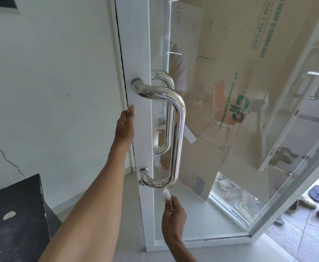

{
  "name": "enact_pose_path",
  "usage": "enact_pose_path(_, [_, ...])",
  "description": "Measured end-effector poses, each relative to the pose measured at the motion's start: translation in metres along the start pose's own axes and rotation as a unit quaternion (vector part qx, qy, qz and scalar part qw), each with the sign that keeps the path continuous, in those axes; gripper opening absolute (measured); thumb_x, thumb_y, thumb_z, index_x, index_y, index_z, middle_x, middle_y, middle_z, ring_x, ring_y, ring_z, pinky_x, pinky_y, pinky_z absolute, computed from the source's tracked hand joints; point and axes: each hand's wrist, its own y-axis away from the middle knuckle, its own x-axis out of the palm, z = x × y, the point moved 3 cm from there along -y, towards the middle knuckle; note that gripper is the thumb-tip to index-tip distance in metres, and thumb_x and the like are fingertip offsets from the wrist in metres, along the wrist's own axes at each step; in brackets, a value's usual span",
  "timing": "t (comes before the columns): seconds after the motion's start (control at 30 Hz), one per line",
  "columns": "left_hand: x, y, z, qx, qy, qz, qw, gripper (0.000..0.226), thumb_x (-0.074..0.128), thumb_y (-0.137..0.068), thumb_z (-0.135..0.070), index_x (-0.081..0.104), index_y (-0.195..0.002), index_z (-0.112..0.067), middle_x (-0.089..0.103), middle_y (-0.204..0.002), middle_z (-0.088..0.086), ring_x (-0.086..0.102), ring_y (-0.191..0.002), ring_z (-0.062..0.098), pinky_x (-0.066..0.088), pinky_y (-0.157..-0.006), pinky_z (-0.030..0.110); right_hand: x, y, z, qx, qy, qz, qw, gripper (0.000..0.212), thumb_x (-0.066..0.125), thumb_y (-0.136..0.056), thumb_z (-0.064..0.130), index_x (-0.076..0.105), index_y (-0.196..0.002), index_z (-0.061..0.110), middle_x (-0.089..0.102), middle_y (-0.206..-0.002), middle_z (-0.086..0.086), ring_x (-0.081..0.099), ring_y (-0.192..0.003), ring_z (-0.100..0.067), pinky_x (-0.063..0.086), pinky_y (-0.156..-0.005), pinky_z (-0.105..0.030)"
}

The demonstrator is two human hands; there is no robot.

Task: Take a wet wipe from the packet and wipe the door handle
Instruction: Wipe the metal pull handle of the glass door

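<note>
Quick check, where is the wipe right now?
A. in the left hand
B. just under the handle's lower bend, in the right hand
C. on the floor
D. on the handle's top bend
B: the right hand pinches the wipe just below the door handle at its lower bend; the left hand grips the door edge.

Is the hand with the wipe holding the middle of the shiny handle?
No, the right hand pinches the wet wipe below the bottom curve of the door handle, while the left hand holds the door edge.

head cam, wide-angle | faces forward and down | close to door handle [180,129]
</note>
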Motion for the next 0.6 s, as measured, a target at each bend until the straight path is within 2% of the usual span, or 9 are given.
enact_pose_path(0.03, [-0.001, 0.000, 0.000, 0.001, -0.002, -0.001, 1.000, 0.045, 0.033, -0.099, -0.057, 0.052, -0.098, -0.017, 0.051, -0.084, -0.006, 0.048, -0.079, 0.010, 0.037, -0.082, 0.030, 0.009, 0.000, -0.007, 0.115, -0.096, 0.000, 0.989, 0.017, 0.053, -0.083, 0.027, 0.062, -0.079, 0.013, 0.052, -0.060, 0.002, 0.046, -0.060, -0.019, 0.035, -0.053, -0.028])
enact_pose_path(0.07, [-0.001, 0.001, -0.001, 0.003, 0.000, 0.000, 1.000, 0.046, 0.033, -0.098, -0.057, 0.053, -0.098, -0.016, 0.053, -0.085, -0.005, 0.049, -0.080, 0.012, 0.038, -0.082, 0.030, 0.022, -0.001, -0.012, 0.239, -0.204, 0.029, 0.949, 0.020, 0.053, -0.082, 0.028, 0.061, -0.079, 0.010, 0.054, -0.065, -0.003, 0.047, -0.064, -0.021, 0.036, -0.055, -0.028])
enact_pose_path(0.13, [-0.002, 0.000, 0.000, 0.002, 0.002, 0.000, 1.000, 0.047, 0.034, -0.098, -0.059, 0.054, -0.097, -0.016, 0.055, -0.089, 0.000, 0.050, -0.083, 0.016, 0.040, -0.080, 0.031, 0.046, -0.002, -0.006, 0.410, -0.412, 0.145, 0.800, 0.027, 0.052, -0.091, 0.022, 0.061, -0.103, 0.000, 0.063, -0.093, -0.015, 0.058, -0.082, -0.029, 0.047, -0.069, -0.034])
enact_pose_path(0.2, [-0.002, 0.001, 0.000, 0.001, -0.007, 0.002, 1.000, 0.047, 0.033, -0.098, -0.059, 0.053, -0.093, -0.016, 0.052, -0.086, 0.000, 0.048, -0.079, 0.015, 0.039, -0.076, 0.031, 0.054, -0.010, 0.012, 0.442, -0.530, 0.192, 0.697, 0.044, 0.043, -0.098, 0.032, 0.056, -0.118, -0.004, 0.060, -0.120, -0.020, 0.059, -0.103, -0.036, 0.048, -0.087, -0.043])
enact_pose_path(0.3, [-0.002, 0.003, 0.000, 0.002, -0.008, 0.003, 1.000, 0.043, 0.033, -0.098, -0.058, 0.047, -0.080, -0.022, 0.046, -0.077, -0.004, 0.043, -0.071, 0.012, 0.036, -0.073, 0.031, 0.056, -0.020, 0.036, 0.438, -0.638, 0.212, 0.597, 0.064, 0.035, -0.097, 0.048, 0.048, -0.129, -0.005, 0.052, -0.136, -0.024, 0.051, -0.124, -0.038, 0.039, -0.105, -0.047])
enact_pose_path(0.37, [-0.004, 0.003, -0.001, 0.002, -0.005, 0.007, 1.000, 0.044, 0.033, -0.098, -0.059, 0.050, -0.084, -0.021, 0.049, -0.082, -0.002, 0.046, -0.076, 0.014, 0.037, -0.076, 0.031, 0.052, -0.024, 0.038, 0.429, -0.637, 0.213, 0.604, 0.070, 0.037, -0.095, 0.054, 0.044, -0.134, -0.005, 0.053, -0.135, -0.023, 0.048, -0.128, -0.037, 0.034, -0.111, -0.046])
enact_pose_path(0.43, [-0.005, 0.004, -0.002, 0.001, -0.005, 0.009, 1.000, 0.046, 0.033, -0.097, -0.060, 0.052, -0.093, -0.018, 0.052, -0.086, -0.002, 0.048, -0.081, 0.015, 0.038, -0.079, 0.031, 0.040, -0.031, 0.028, 0.407, -0.629, 0.184, 0.636, 0.071, 0.038, -0.093, 0.057, 0.045, -0.133, -0.001, 0.057, -0.126, -0.021, 0.047, -0.128, -0.035, 0.028, -0.114, -0.046])
enact_pose_path(0.53, [-0.002, 0.006, -0.002, 0.003, -0.005, 0.003, 1.000, 0.044, 0.032, -0.098, -0.059, 0.048, -0.090, -0.019, 0.045, -0.077, -0.005, 0.043, -0.071, 0.011, 0.035, -0.071, 0.029, 0.018, -0.039, 0.011, 0.375, -0.658, 0.138, 0.638, 0.073, 0.035, -0.094, 0.059, 0.051, -0.127, -0.004, 0.057, -0.131, -0.022, 0.046, -0.130, -0.036, 0.027, -0.115, -0.046])
enact_pose_path(0.6, [0.000, 0.007, -0.003, 0.006, -0.006, -0.005, 1.000, 0.046, 0.031, -0.099, -0.057, 0.051, -0.097, -0.016, 0.048, -0.081, -0.004, 0.045, -0.075, 0.009, 0.036, -0.071, 0.027, 0.006, -0.043, 0.003, 0.359, -0.667, 0.131, 0.640, 0.071, 0.035, -0.094, 0.058, 0.055, -0.123, -0.003, 0.059, -0.128, -0.022, 0.049, -0.128, -0.035, 0.028, -0.115, -0.046])
